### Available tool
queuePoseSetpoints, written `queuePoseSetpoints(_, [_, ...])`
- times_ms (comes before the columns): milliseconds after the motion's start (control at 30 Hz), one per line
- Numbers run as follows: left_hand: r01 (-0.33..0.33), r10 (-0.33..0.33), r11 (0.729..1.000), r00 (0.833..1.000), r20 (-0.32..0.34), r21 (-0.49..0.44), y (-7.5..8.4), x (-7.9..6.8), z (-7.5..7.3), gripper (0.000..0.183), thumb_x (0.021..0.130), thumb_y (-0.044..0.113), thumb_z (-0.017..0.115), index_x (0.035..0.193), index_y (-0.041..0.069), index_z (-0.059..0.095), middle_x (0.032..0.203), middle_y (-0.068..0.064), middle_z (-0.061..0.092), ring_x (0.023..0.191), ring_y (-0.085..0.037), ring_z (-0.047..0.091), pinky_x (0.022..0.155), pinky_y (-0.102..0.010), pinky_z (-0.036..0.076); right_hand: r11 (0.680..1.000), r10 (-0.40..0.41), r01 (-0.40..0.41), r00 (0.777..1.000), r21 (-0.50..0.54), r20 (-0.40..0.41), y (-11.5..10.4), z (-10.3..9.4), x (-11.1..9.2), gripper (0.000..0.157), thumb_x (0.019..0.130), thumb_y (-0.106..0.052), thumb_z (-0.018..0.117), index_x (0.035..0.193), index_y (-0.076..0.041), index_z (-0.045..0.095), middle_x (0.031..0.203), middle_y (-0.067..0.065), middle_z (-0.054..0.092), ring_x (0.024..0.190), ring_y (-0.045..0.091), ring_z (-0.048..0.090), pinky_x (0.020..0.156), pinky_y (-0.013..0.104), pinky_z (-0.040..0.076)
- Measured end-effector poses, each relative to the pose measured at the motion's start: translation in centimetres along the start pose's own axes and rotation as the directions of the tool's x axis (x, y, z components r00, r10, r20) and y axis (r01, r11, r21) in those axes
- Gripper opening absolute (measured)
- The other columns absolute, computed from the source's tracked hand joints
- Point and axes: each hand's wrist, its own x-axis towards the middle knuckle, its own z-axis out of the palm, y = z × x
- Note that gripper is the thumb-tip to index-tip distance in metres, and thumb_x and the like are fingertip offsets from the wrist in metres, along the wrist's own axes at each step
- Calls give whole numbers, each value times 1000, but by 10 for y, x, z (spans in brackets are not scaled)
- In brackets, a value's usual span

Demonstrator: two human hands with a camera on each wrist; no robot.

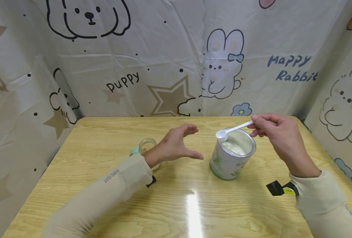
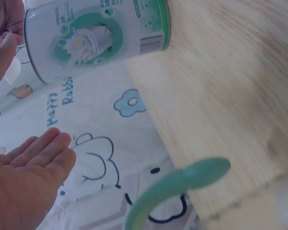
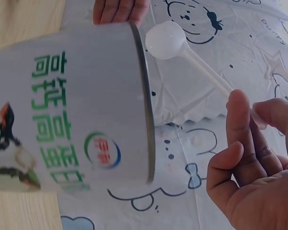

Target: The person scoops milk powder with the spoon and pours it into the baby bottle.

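Note:
My right hand (image 1: pixel 278 138) pinches the handle end of a white plastic scoop (image 1: pixel 222 135). The scoop's bowl is held over the rim of an open tin of milk powder (image 1: pixel 227 165), on its left side. Pale powder (image 1: pixel 234 147) shows inside the tin. My left hand (image 1: pixel 176 143) hovers left of the tin, thumb and fingers spread apart, touching nothing. Behind that wrist stands a glass cup (image 1: pixel 147 144) with a mint-green handle (image 2: pixel 182 184), partly hidden by the forearm. In the right wrist view the scoop (image 3: pixel 201 62) is clearly gripped between thumb and fingers.
Everything stands on a light wood-grain table (image 1: pixel 104 138). A printed cloth (image 1: pixel 164 49) with cartoon animals hangs behind the table and along both sides. A bright light reflection (image 1: pixel 193 215) lies on the front of the tabletop.

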Motion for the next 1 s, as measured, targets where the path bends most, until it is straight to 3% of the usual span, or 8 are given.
queuePoseSetpoints(433, [-37,38,998,999,17,-45,9,10,18,92,68,23,95,143,5,46,146,-8,53,137,-21,47,114,-37,38,999,16,-17,1000,-34,-21,10,-15,-2,32,96,-38,67,103,-7,71,81,-12,73,68,9,70,63,16,54])
queuePoseSetpoints(567, [-55,57,997,998,19,-56,13,16,26,92,67,21,95,142,2,46,146,-9,52,138,-21,46,114,-34,37,999,33,-33,999,-35,-17,13,-17,-1,35,96,-38,68,100,-3,72,79,-11,73,67,8,70,62,17,54])
queuePoseSetpoints(767, [-59,60,997,998,32,-45,16,23,40,92,67,22,95,143,3,46,148,-10,49,138,-22,44,113,-32,38,988,33,-34,999,-153,-8,20,-17,0,49,97,-42,66,107,5,69,78,-13,73,68,8,70,61,18,53])
queuePoseSetpoints(1000, [-106,106,994,994,24,-22,19,30,53,95,69,27,95,145,3,44,147,-11,49,137,-21,45,113,-32,38,960,24,-24,1000,-280,-1,25,-12,-3,51,94,-49,67,104,1,73,85,1,76,70,9,69,60,24,50])
